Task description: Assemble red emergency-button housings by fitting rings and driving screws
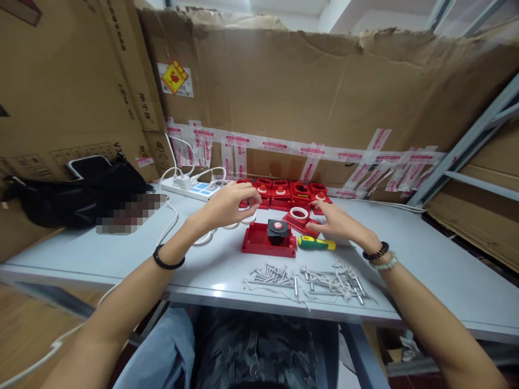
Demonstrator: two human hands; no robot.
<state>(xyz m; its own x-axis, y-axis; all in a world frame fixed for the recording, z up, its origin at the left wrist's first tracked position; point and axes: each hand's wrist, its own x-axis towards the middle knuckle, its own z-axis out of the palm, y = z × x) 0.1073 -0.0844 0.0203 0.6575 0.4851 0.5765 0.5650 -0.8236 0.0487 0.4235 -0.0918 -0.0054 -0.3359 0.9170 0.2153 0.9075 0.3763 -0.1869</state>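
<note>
Arms [133, 302] extended, left hand [234, 203] curled, right hand [337, 222] with fingers [323, 208] parted

- Right of frame: bare table [438, 259], open for sideways passage.
- Centre: red box [252, 244], an obstacle between left hand [240, 204] and right hand [335, 220]; red parts [279, 189] bar the way behind, below upright cardboard [304, 86].
- Lower centre: screws [271, 274] and rods [334, 283]; narrow gap before box.
- Left: cable [173, 220] and bag [68, 201] obstruct.

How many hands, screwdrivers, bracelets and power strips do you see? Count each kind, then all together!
Left hand and right hand: 2
Screwdriver: 1
Left band, right dark band, pale bracelet: 3
Power strip: 1
Total: 7
</note>
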